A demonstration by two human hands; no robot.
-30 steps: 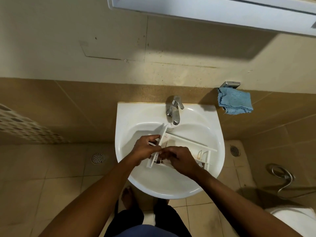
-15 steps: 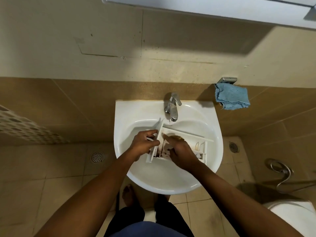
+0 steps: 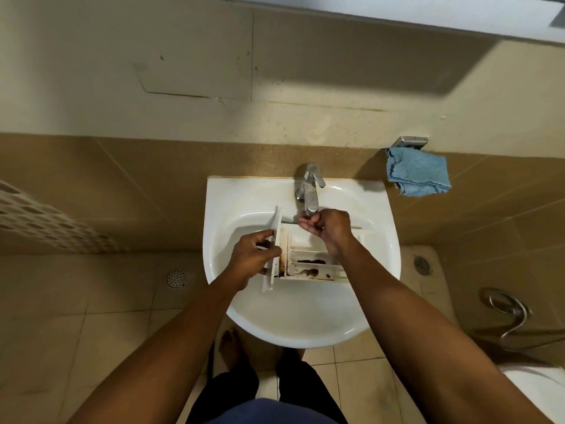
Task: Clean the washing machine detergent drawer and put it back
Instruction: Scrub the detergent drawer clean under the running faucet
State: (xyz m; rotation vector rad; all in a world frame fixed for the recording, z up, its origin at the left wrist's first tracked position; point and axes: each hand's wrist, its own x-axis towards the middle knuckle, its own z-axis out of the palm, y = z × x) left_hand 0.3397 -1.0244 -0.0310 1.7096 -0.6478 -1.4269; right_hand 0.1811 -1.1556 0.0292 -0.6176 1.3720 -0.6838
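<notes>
A: Quick, arm pose?

B: I see both forearms reaching in from the bottom edge over the white sink (image 3: 305, 327). The left hand (image 3: 255, 255) sits low at the basin's left side. The right hand (image 3: 327, 226) is raised further back, just under the spout of the tap (image 3: 310, 191).

A: Drawer?

B: The detergent drawer (image 3: 308, 260) lies inside the basin with its long axis running left to right. The front panel is at the left end, standing on edge, and the compartments face up (dark brown residue in the near ones).

A: Hands, what are they holding?

B: The left one grips the front panel, thumb on the near face and fingers curled over the outer side. The right is loosely cupped with half-bent fingers and I see nothing in it. I can't tell if its fingertips touch the spout, or if water is running.

A: Anything else?

B: A blue cloth (image 3: 419, 172) hangs on the wall right of the sink, well apart from both hands
</notes>
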